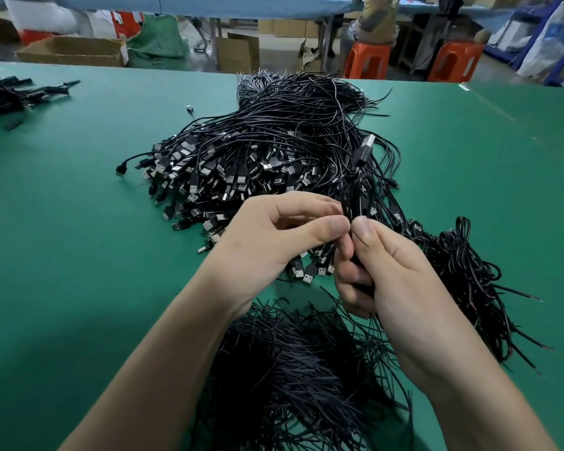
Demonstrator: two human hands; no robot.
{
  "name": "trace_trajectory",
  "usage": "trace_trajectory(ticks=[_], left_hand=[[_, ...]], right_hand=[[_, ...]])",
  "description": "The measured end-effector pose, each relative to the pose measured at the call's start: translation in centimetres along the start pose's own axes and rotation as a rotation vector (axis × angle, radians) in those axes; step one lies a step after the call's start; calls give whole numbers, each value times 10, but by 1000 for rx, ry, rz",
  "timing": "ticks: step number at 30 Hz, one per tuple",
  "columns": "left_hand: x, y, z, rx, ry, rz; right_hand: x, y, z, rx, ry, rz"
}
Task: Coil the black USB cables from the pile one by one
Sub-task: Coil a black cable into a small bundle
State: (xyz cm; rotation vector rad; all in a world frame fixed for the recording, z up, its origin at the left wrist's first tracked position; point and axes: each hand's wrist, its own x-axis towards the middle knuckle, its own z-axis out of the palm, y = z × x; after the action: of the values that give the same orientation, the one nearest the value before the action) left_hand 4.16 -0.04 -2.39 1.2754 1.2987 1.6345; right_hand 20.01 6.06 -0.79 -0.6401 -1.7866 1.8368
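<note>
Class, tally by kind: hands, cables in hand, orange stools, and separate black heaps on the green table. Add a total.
Hands: 2, left hand and right hand.
Held cable: 1.
Orange stools: 2.
Black heaps: 4, USB pile, coiled heap, near strands, far-left heap.
Total: 9.

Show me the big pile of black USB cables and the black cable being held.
Big pile of black USB cables (241,164): head view, on its plug ends.
Held black cable (357,200): head view, on its loops below the plug.
</note>
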Motion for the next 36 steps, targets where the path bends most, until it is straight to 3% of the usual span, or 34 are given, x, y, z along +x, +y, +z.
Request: trace_trajectory(ticks=[7,11,21,27,32,36], left_hand=[[1,-8,4,-2,-71,0],[-1,-11,8,-59,-104,-56],[-2,-5,10,-102,-58,-24],[-2,-2,11,-135,-31,7],[-3,3,9,-65,-7,40],[-3,7,9,-21,21,38]], right_hand=[[1,-1,-14,-79,-106,52],[-2,-2,-22,137,-282,140],[3,1,-20,647,-520,329],[2,-1,-11,796,-557,322],[1,0,-9,700,-466,310],[1,2,-6,217,-170,123]])
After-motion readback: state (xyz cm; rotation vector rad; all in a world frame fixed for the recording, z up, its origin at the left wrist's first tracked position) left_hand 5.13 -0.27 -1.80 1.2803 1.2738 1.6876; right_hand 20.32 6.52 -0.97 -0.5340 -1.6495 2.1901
